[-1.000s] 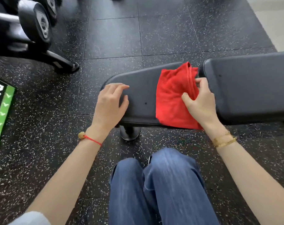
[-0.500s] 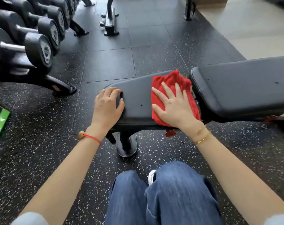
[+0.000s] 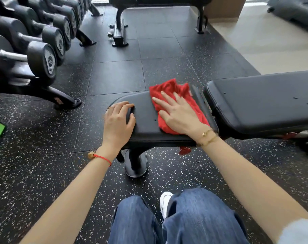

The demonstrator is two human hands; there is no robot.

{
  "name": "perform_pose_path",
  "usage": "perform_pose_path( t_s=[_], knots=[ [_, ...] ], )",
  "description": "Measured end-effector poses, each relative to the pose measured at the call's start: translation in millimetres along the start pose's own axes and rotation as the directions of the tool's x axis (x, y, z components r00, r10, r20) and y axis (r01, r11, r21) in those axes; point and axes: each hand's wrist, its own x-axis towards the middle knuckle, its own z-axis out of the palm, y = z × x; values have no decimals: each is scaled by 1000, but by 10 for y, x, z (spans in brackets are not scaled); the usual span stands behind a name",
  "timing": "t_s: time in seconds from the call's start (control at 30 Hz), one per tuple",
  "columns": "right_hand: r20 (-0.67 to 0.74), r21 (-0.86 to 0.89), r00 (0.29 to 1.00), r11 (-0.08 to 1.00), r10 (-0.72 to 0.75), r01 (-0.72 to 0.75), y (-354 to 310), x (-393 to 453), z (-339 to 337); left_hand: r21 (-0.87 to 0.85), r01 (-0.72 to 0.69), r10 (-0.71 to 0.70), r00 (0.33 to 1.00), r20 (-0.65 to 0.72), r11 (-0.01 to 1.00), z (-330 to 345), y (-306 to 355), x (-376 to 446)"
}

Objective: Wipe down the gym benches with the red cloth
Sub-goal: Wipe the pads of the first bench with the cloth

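The red cloth [image 3: 176, 103] lies crumpled on the right part of the black seat pad [image 3: 146, 118] of the gym bench, next to the gap before the longer back pad [image 3: 262, 101] on the right. The right hand [image 3: 179, 114] lies flat on the cloth, palm down, fingers spread and pointing far and left, gold bracelets at the wrist. The left hand [image 3: 118, 120] rests on the rounded left end of the seat pad, fingers curled loosely over its edge, gripping nothing else; a red string bracelet sits on that wrist. Near the camera are blue jeans [image 3: 176, 221] and a white shoe tip. A dumbbell rack [image 3: 31, 50] stands far left on the speckled black floor [image 3: 44, 155], and another bench frame [image 3: 119, 29] is further back
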Motion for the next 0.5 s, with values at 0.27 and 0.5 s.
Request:
perform_pose_path(
  t_s=[0.27, 0.5],
  knots=[
    [-61, -11, 986, 988, 155, -156, 452, 15, -86, -4, -11, 10, 1000, -10, 1000, 28, -36, -6],
    [-36, -24, 998, 999, -47, 46, 65, 18, -31, -29, -4, 3, 999, -33, 1000, 36, -56, 1]
  ],
)
